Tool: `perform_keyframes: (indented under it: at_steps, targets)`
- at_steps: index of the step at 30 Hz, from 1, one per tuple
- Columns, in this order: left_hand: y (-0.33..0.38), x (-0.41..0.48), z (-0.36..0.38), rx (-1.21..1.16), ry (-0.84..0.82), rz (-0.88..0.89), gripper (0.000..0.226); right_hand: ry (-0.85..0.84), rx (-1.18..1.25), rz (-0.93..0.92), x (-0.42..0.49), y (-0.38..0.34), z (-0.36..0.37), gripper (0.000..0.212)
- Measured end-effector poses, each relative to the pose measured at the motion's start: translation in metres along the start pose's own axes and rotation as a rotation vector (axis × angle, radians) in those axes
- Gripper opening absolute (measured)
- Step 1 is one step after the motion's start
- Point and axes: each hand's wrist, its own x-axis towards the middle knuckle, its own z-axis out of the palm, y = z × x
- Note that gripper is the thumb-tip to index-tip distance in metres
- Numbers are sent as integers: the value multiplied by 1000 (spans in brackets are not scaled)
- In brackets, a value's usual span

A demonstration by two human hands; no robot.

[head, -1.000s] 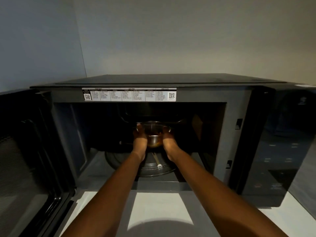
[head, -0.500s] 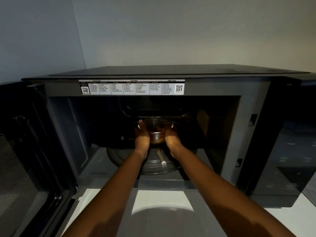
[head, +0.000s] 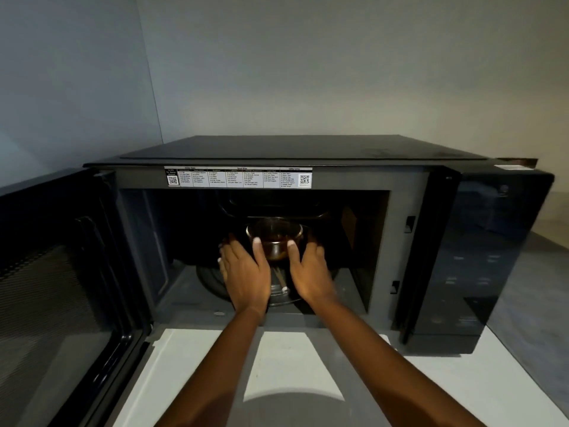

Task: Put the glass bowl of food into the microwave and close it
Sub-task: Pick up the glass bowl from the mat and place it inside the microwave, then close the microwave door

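The glass bowl (head: 274,234) with dark food stands on the round turntable (head: 212,280) deep inside the black microwave (head: 277,152). Both my hands reach into the cavity in front of the bowl. My left hand (head: 244,272) has its fingers spread out to the left, with the thumb tip up against the bowl's left side. My right hand (head: 311,272) mirrors it, fingers fanned to the right and thumb tip by the bowl's right side. Neither hand wraps the bowl. The microwave door (head: 46,288) hangs wide open on the left.
The microwave's glossy control panel (head: 492,257) is at the right of the cavity. A white label strip (head: 238,177) runs above the opening. The oven stands on a white counter (head: 184,365) in a corner of grey walls.
My hands were cupped around the bowl inside the cavity. Now they have opened and drawn back a little, with the bowl resting on the turntable. The view has pulled back and tilted up.
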Motion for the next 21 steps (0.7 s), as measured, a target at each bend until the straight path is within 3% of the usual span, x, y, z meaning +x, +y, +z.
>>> perform_keyframes:
  at_steps: [6, 13, 15, 17, 18, 21]
  targets:
    - [-16, -72, -36, 264, -132, 173, 61, -87, -259, -161, -74, 23, -26, 58]
    - [-17, -122, -92, 699, -293, 256, 57, -210, -594, -59, -161, 63, -54, 52]
    - [-6, -123, -112, 772, -276, 307, 57, -273, -663, -17, -185, 64, -65, 74]
    - [8, -116, -130, 818, -245, 341, 57, -275, -691, 31, -198, 71, -76, 122]
    - [17, -111, -143, 823, -219, 353, 56, -263, -705, 51, -203, 71, -81, 124]
    - [51, -95, -176, 832, -114, 365, 57, -298, -756, 90, -214, 65, -93, 59]
